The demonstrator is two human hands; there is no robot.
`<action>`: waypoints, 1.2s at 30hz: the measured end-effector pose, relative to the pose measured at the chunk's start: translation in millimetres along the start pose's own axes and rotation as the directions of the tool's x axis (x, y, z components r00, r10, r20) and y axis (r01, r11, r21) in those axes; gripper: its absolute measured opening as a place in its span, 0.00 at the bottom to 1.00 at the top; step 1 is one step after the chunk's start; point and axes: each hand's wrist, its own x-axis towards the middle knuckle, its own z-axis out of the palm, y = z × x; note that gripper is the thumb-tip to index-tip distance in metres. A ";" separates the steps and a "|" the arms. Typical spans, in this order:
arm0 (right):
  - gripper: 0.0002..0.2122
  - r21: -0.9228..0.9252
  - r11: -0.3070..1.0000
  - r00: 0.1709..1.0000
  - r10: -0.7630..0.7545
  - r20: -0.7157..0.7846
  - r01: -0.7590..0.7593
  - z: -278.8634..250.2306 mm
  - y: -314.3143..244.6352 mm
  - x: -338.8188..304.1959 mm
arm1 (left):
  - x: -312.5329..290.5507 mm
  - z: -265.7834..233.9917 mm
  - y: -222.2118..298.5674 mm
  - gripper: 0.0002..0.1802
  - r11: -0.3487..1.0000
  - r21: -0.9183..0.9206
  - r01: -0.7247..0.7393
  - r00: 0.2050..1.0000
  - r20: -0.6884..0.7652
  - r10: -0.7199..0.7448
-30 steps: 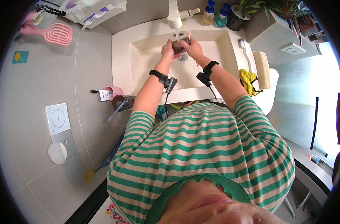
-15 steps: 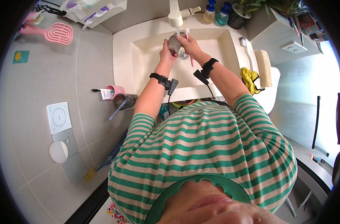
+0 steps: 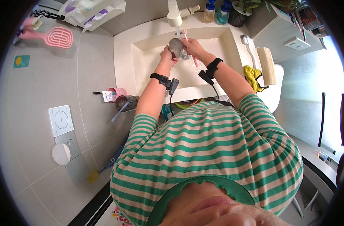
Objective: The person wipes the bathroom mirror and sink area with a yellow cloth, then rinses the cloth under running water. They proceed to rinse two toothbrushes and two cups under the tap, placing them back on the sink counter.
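Observation:
Over the sink [image 3: 142,71], my left hand [image 3: 167,56] is closed round a grey see-through cup [image 3: 175,47], which is tilted beneath the faucet [image 3: 174,19]. Water runs from the spout down by the cup. My right hand [image 3: 194,49] grips a pink-handled toothbrush [image 3: 195,61], its white head pointing up toward the faucet. The right fingers also reach the cup's right side; whether they press on it I cannot tell. Clear water or a shiny part shows below the cup, too small to make out.
Two pump bottles [image 3: 209,12] and a potted plant [image 3: 240,13] stand behind the sink. A white brush [image 3: 248,47] and yellow cloth [image 3: 252,78] lie on the right rim. A pink cup [image 3: 120,92] and a dark cup [image 3: 131,103] hang at the left wall.
The cup has turned and tipped between my hands, showing more of its rounded end. The toothbrush has shifted slightly within my right hand. The whole view has moved a little.

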 end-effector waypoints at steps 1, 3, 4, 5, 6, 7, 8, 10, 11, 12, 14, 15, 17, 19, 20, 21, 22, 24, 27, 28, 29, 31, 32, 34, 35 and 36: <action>0.27 -0.077 0.996 0.999 -0.048 0.024 0.050 0.9 0.5 -0.6 | 1.6 0.8 0.1 0.22 0.999 -0.042 -0.012 1.000 -0.021 0.012; 0.30 -0.257 0.959 0.991 -0.131 -0.017 0.122 1.3 -0.1 -1.9 | 3.5 3.6 -1.6 0.23 0.982 0.160 -0.101 0.992 -0.054 0.111; 0.30 -0.359 0.923 0.981 -0.177 -0.083 0.136 0.7 -1.8 -1.7 | 3.4 5.9 -3.1 0.23 0.954 0.259 -0.154 0.982 -0.063 0.176; 0.30 -0.446 0.879 0.960 -0.248 -0.128 0.168 -0.2 -4.3 -0.7 | 2.8 8.8 -4.6 0.23 0.900 0.360 -0.245 0.953 -0.083 0.293; 0.31 -0.454 0.884 0.976 -0.187 -0.115 0.116 -2.8 -6.0 -0.4 | 1.4 12.2 -6.6 0.23 0.827 0.461 -0.323 0.910 -0.089 0.405; 0.32 -0.449 0.889 0.986 -0.144 -0.089 0.089 -7.5 -8.5 0.8 | -0.6 15.4 -7.9 0.23 0.733 0.558 -0.388 0.856 -0.078 0.512; 0.34 -0.447 0.892 0.993 -0.101 -0.063 0.062 -12.6 -9.5 1.3 | -3.2 17.9 -9.1 0.23 0.722 0.534 -0.440 0.840 -0.041 0.541; 0.34 -0.472 0.879 0.993 -0.097 -0.060 0.058 -21.1 -10.2 3.5 | -10.2 18.7 -9.7 0.22 0.709 0.473 -0.524 0.815 0.034 0.579; 0.34 -0.484 0.875 0.994 -0.072 -0.079 0.025 -23.1 -9.1 4.6 | -14.3 16.4 -8.4 0.22 0.775 0.394 -0.493 0.859 0.079 0.506; 0.34 -0.393 0.919 0.997 -0.016 -0.074 -0.015 -25.1 -8.2 5.9 | -18.7 12.5 -6.0 0.21 0.845 0.314 -0.434 0.901 0.143 0.409; 0.32 -0.187 0.969 0.986 0.143 -0.091 -0.158 -25.8 -4.7 7.2 | -26.5 5.2 -0.3 0.21 0.912 0.203 -0.357 0.906 0.314 0.285; 0.31 -0.116 0.982 0.987 0.140 -0.074 -0.148 -24.7 -2.8 7.3 | -30.4 2.4 1.8 0.21 0.923 0.167 -0.347 0.877 0.406 0.256; 0.29 0.038 0.992 0.992 0.123 -0.035 -0.122 -21.5 -0.1 6.5 | -37.0 1.5 7.0 0.22 0.898 0.197 -0.394 0.821 0.514 0.248; 0.28 -0.062 0.988 0.990 0.141 -0.016 -0.141 -18.6 0.8 4.7 | -44.1 5.9 11.2 0.23 0.806 0.353 -0.475 0.810 0.533 0.243; 0.27 -0.119 0.978 0.985 0.169 -0.029 -0.172 -17.4 0.5 4.2 | -48.0 9.8 12.9 0.23 0.560 0.556 -0.614 0.773 0.567 0.284; 0.26 -0.045 0.983 0.984 0.180 0.005 -0.180 -16.2 -0.3 4.5 | -50.5 16.6 15.8 0.23 0.250 0.724 -0.643 0.763 0.580 0.285; 0.25 0.022 0.977 0.977 0.212 0.020 -0.212 -15.9 -0.9 4.8 | -54.2 21.6 17.2 0.23 -0.088 0.811 -0.579 0.759 0.575 0.306; 0.23 0.133 0.960 0.969 0.245 0.039 -0.248 -15.7 -2.7 7.8 | -67.0 26.3 6.1 0.20 -0.309 0.756 -0.578 0.669 0.655 0.353; 0.18 0.279 0.925 0.963 0.268 0.006 -0.259 -21.7 -3.3 12.6 | -82.1 22.3 -1.8 0.18 -0.600 0.590 -0.540 0.514 0.796 0.320; 0.18 0.288 0.917 0.960 0.274 0.053 -0.277 -23.3 -2.1 13.5 | -84.7 19.7 -1.5 0.17 -0.668 0.534 -0.518 0.426 0.838 0.341; 0.19 0.294 0.914 0.960 0.274 0.063 -0.280 -25.5 -1.6 14.3 | -85.5 16.5 3.2 0.16 -0.722 0.473 -0.505 0.375 0.874 0.310; 0.19 0.316 0.902 0.956 0.268 0.121 -0.293 -30.1 -1.1 14.4 | -85.3 15.7 6.7 0.15 -0.744 0.428 -0.513 0.331 0.899 0.288; 0.19 0.332 0.892 0.949 0.263 0.171 -0.307 -32.4 -1.3 13.4 | -84.1 16.9 9.1 0.15 -0.715 0.446 -0.539 0.342 0.891 0.298; 0.19 0.360 0.869 0.922 0.230 0.310 -0.338 -34.5 -2.0 9.9 | -83.1 20.1 8.6 0.15 -0.632 0.538 -0.558 0.502 0.825 0.258; 0.19 0.350 0.856 0.907 0.271 0.322 -0.380 -34.9 -2.6 8.2 | -81.7 23.6 8.0 0.15 -0.583 0.607 -0.540 0.632 0.750 0.195; 0.19 0.332 0.844 0.882 0.295 0.369 -0.421 -33.9 -2.8 6.9 | -80.8 26.5 5.9 0.16 -0.539 0.669 -0.512 0.722 0.675 0.152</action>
